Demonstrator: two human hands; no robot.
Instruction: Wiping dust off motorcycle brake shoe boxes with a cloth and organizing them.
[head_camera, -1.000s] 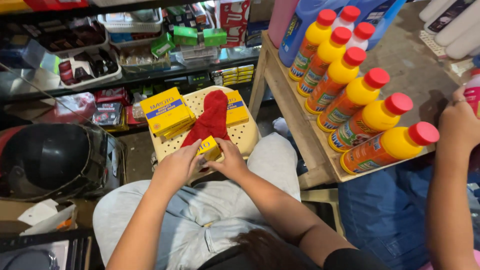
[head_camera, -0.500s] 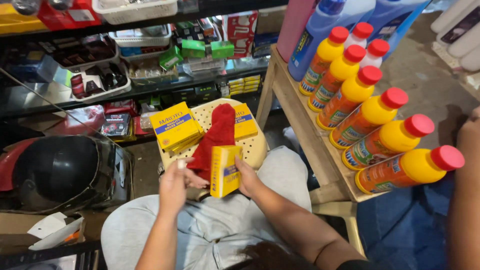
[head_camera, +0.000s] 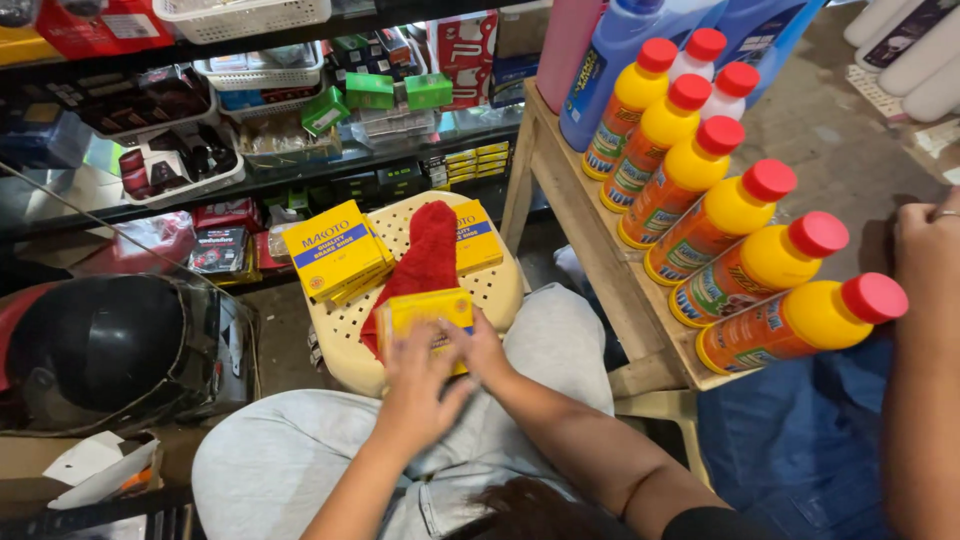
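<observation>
Both hands clamp a small yellow box (head_camera: 425, 312): left hand (head_camera: 418, 395) at its 6 o'clock, right hand (head_camera: 483, 350) at 4 o'clock, over the red cloth (head_camera: 425, 250) on a cream stool (head_camera: 500, 290).

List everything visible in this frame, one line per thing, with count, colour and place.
small box: 1, yellow, at the near edge of the stool, under both hands
cloth: 1, red, lying down the middle of the stool
stool: 1, cream, perforated seat, in front of the knees
box stack: several, yellow with blue band, stool's left part
flat box: 1, yellow and blue, right of the cloth
bottles: 6, yellow with red caps, row on the wooden rack at right
white bottles: 2, red caps, behind that row
blue jug: 1, rack's far end
helmet: 1, black, lower left
another person's hand: 1, right edge
left hand: on the small box
right hand: on the small box
</observation>
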